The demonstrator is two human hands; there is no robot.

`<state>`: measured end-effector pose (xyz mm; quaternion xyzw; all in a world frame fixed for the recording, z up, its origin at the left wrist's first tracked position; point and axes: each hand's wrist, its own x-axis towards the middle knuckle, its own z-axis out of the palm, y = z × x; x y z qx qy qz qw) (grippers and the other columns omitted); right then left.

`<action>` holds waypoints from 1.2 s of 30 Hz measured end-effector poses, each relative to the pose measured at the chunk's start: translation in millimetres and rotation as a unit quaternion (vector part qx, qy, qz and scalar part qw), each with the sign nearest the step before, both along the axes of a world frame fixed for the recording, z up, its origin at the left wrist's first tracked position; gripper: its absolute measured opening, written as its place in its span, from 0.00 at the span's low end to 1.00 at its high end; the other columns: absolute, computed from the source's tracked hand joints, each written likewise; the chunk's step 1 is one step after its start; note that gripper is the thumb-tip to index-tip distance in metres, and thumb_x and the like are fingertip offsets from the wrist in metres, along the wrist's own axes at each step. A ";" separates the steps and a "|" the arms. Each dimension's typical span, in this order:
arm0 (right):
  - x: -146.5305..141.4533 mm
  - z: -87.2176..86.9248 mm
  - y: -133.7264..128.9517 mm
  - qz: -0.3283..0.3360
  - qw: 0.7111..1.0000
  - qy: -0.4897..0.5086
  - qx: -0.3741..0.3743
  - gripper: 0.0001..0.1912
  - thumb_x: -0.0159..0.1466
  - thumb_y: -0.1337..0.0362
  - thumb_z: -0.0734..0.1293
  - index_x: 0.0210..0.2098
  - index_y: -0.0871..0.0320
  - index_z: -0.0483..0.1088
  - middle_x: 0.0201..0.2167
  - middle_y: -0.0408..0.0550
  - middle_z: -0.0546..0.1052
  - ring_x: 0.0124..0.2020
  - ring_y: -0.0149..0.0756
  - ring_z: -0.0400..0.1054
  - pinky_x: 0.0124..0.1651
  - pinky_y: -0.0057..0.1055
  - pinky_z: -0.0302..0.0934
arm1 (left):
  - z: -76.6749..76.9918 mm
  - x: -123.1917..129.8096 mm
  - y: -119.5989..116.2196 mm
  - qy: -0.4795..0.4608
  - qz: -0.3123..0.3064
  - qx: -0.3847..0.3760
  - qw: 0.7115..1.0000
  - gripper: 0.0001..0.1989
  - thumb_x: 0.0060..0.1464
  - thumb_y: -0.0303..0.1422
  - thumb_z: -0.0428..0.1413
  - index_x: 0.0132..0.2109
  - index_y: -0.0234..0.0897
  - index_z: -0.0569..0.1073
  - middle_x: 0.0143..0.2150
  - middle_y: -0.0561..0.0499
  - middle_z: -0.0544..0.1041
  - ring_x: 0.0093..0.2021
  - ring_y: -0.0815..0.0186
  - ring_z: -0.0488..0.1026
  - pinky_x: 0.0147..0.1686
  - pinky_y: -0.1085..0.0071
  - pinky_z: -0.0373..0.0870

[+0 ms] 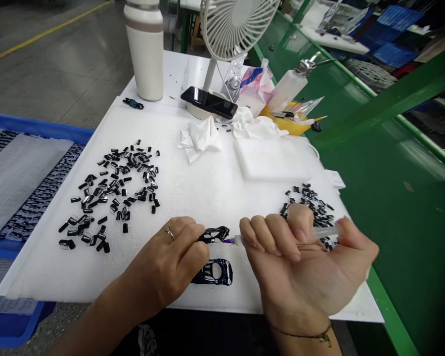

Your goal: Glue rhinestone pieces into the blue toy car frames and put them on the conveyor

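Note:
My left hand point(174, 262), with a ring on one finger, pinches a glossy black toy car body point(215, 234) over the front of the white table. In my right hand point(300, 257) is a clear glue syringe point(324, 232), its barrel partly hidden by the curled fingers and the thumb at its rear end. The syringe's purple tip point(229, 241) points left and meets or nearly meets the car body; I cannot tell which. Just below, a second dark toy car body point(218, 272) lies on the table, partly behind my left hand.
Many small black parts point(114, 185) spread over the table's left side; another pile point(311, 202) lies at right. Farther back are a white cloth point(202, 138), a phone point(209, 102), a fan point(241, 24), a bottle point(145, 54) and a yellow tray point(296, 126). Blue crates point(40, 126) stand left.

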<state>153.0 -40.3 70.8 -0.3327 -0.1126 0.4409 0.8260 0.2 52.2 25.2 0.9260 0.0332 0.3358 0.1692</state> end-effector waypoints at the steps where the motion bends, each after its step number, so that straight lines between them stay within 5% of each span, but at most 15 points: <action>1: -0.3 -1.6 0.9 0.001 1.000 0.003 0.001 0.26 0.58 0.47 0.60 0.18 0.60 0.48 0.10 0.37 0.43 0.16 0.25 0.40 0.24 0.27 0.45 | -0.3 0.1 0.1 0.002 0.000 -0.005 1.000 0.08 0.55 0.12 0.52 0.35 0.27 0.64 0.44 0.41 0.68 0.46 0.60 0.67 0.47 0.60 0.74; 36: -2.8 -7.2 3.0 0.001 0.998 -0.051 -0.021 0.28 0.61 0.45 0.59 0.16 0.60 0.50 0.10 0.37 0.43 0.15 0.25 0.39 0.24 0.27 0.44 | -0.9 0.6 0.0 -0.007 0.005 -0.003 1.000 0.08 0.54 0.12 0.52 0.36 0.26 0.66 0.43 0.41 0.69 0.45 0.61 0.68 0.47 0.60 0.75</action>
